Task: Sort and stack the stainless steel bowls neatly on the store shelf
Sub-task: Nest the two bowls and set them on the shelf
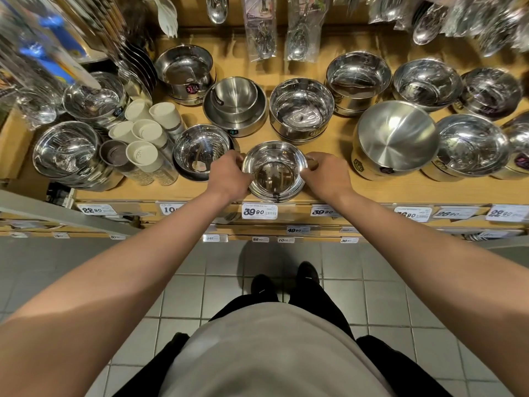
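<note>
Head view, hands: left hand (229, 174) and right hand (325, 174) each clamp a grip on opposite rims of a small polished bowl (274, 170); fingers curl over the edge, thumbs on the near side
Head view, held bowl: upright at the front edge of the wooden shelf (329, 193), above the 39.90 price tag (259, 211); it seems to sit on at least one like bowl, though the layers beneath are hard to count
Head view, done: several groups look stacked already; a brushed bowl nested in a wider one (234, 106), a deep wrapped stack (301, 110), a labelled stack at the back (186, 71)
Head view, left: a brushed bowl (396, 136) to the right lies tilted on its stack; the shiny bowl (201, 151) beside the left hand sits askew; the right-hand wrapped bowls look uneven
Head view, other stock: white shakers (143, 133) lie among the bowls on the left
Progress, judged: partly done; the front stack is being squared, the tilted and crooked ones remain
</note>
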